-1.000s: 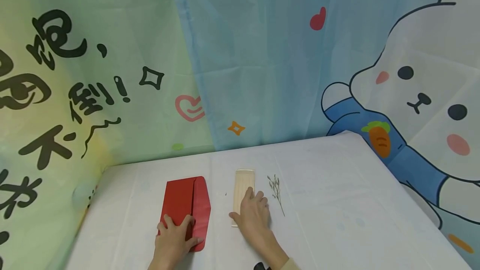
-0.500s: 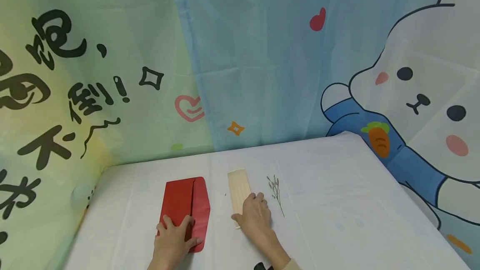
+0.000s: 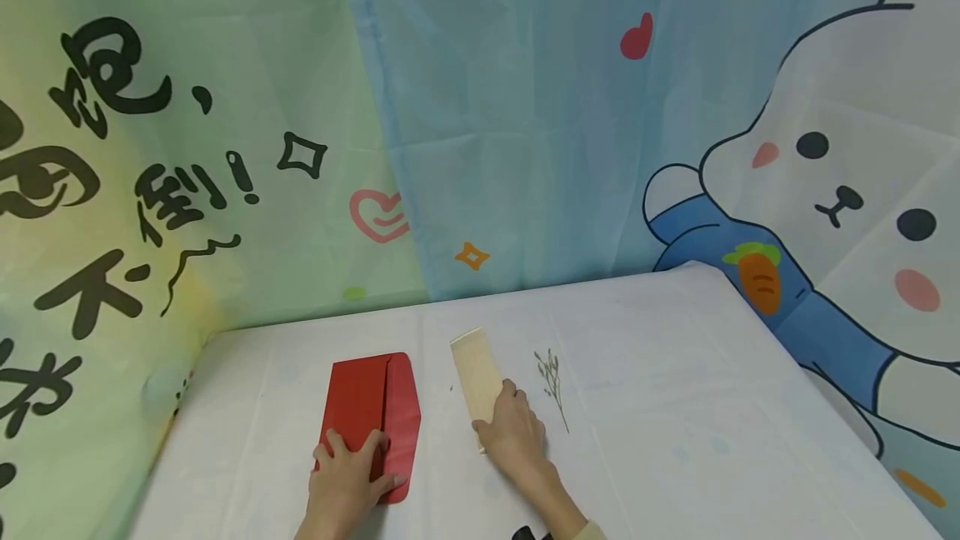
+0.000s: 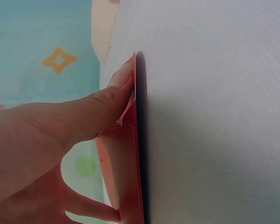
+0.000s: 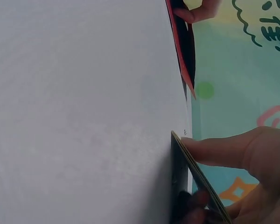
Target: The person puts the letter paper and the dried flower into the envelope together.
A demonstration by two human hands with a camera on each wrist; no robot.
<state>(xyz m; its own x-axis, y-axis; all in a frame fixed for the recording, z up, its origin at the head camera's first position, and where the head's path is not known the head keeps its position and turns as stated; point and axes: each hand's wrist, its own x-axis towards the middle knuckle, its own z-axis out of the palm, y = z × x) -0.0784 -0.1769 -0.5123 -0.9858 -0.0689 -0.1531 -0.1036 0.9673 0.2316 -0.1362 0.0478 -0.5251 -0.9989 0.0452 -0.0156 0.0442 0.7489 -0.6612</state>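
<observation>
A red envelope [image 3: 357, 397] lies on the white table with its flap opened out to the right. My left hand [image 3: 343, 477] rests on its near part with spread fingers; in the left wrist view the thumb [image 4: 114, 93] presses on the red paper. To the right, my right hand [image 3: 513, 432] pinches the near part of a long cream card [image 3: 477, 373]. In the right wrist view the card [image 5: 196, 165] shows as thin layered edges, lifted at a tilt off the table, thumb on one side and fingertips on the other.
A small dried sprig [image 3: 552, 383] lies on the white tablecloth [image 3: 675, 407], just right of my right hand. Behind the table hangs a printed curtain [image 3: 517, 148] with a cartoon bear. Something small and black [image 3: 523, 533] shows at the bottom edge near my right wrist.
The cream card has turned, its far end swinging left, and its near part has risen into my right hand's pinch. My left hand and the envelope have stayed put.
</observation>
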